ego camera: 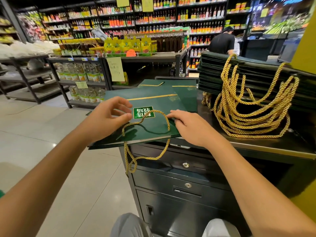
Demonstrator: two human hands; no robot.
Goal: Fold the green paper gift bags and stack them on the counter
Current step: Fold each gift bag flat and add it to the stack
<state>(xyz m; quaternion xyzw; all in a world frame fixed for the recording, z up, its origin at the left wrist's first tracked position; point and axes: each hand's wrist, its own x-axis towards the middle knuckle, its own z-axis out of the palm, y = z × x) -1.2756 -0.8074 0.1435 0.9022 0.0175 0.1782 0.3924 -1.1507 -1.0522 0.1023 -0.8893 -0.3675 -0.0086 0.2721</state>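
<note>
- A green gift bag (150, 132) is seen lying flat at the near left corner of the table (256, 145), on top of a few like bags, its left part overhanging the floor.
- One gold rope handle (159, 111) is looped across the bag's face beside its printed label; a second handle (130, 158) is left hanging below the bag's near edge.
- The left hand (107, 117) is held just above the bag's left side, fingers loosely curled and thumb out toward the rope; nothing is seen to be gripped.
- The right hand (193, 129) is laid on the bag's right edge, its straight fingers (172, 115) pressed flat on the paper.
- More flat bags (171, 84) are spread just behind the bag.
- To the bag's right, a tall stack (230, 74) of folded bags is piled, its rope handles (248, 120) heaped in a tangle in front of it.
- Beneath the bag, dark drawers (171, 168) with round locks are fitted.
- Well beyond the bag, shop shelves (153, 19) are lined with bottles, and a person in a black top (221, 41) is seen from behind.
</note>
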